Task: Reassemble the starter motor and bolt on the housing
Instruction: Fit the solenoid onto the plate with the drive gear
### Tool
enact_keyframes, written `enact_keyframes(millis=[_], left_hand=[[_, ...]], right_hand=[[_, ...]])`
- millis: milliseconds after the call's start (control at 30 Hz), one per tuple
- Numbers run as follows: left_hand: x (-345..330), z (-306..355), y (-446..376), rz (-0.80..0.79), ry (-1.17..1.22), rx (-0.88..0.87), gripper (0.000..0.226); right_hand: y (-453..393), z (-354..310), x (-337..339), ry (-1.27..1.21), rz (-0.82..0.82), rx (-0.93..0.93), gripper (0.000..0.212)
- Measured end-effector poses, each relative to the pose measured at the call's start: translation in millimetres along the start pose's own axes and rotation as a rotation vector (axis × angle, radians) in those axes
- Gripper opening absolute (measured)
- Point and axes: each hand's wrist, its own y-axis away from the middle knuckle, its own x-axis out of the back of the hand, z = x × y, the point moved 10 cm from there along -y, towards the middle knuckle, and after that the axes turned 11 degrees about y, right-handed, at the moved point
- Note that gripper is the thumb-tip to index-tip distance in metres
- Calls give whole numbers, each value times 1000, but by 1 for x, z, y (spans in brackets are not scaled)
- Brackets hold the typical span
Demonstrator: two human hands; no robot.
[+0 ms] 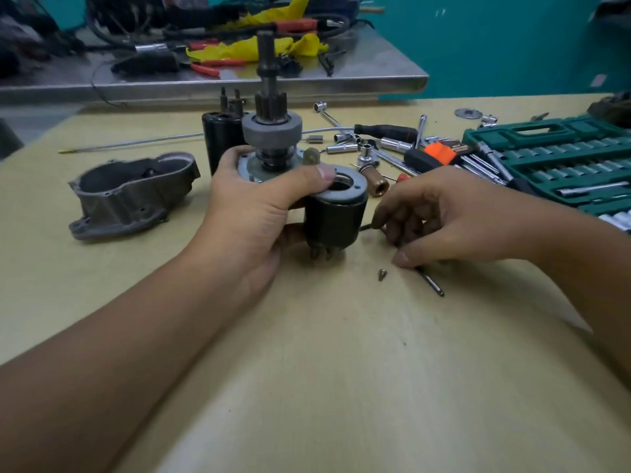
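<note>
Step in hand: fetching a fastener for the motor point(273, 158), judged mid-reassembly. The left hand point(259, 203) grips the motor upright on the table point(307, 370), pinion up, solenoid point(336, 213) alongside. The right hand point(440, 216) curls its fingers over a long bolt point(432, 283). Next: lift and align the bolt. The housing point(129, 192) lies apart, left.

From the motor assembly point(273, 145) at the centre, the wooden table point(307, 370) lies bare toward 6 o'clock, broken only by a small screw point(382, 274) and a thin rod point(431, 283) at 4. At 9 the grey housing point(133, 194) blocks the way. From 1 to 3 loose sockets point(392, 143) and the green tool case point(560, 162) crowd the surface. At 12 the steel bench point(392, 66) edge closes the far side.
</note>
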Motion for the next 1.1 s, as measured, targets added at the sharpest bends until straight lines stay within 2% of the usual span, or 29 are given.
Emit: enact_keyframes(millis=[167, 300, 433, 533, 667, 767, 833, 900, 1100], left_hand=[[4, -2, -7, 0, 44, 14, 77], [1, -1, -2, -37, 9, 2, 73], [-3, 1, 3, -92, -64, -20, 74], [-3, 3, 5, -113, -94, -36, 75], [-2, 6, 5, -114, -135, -56, 75], [1, 10, 5, -108, -146, -82, 72], [4, 12, 5, -92, -120, -87, 73], [8, 12, 5, -80, -86, -79, 77], [7, 13, 2, -161, -73, -25, 84]], right_hand=[[3, 2, 14, 27, 55, 8, 22], [6, -20, -6, 171, -24, 119, 21], [2, -26, -24, 337, -81, 132, 8], [5, -30, -11, 376, 22, 141, 12], [11, -36, 7, 178, 218, 172, 18], [9, -30, -8, -123, 169, 145, 11], [9, -29, -18, -379, 135, 128, 15], [7, -32, -21, -513, 158, 135, 20], [-1, -32, -24, -619, 229, 109, 21]])
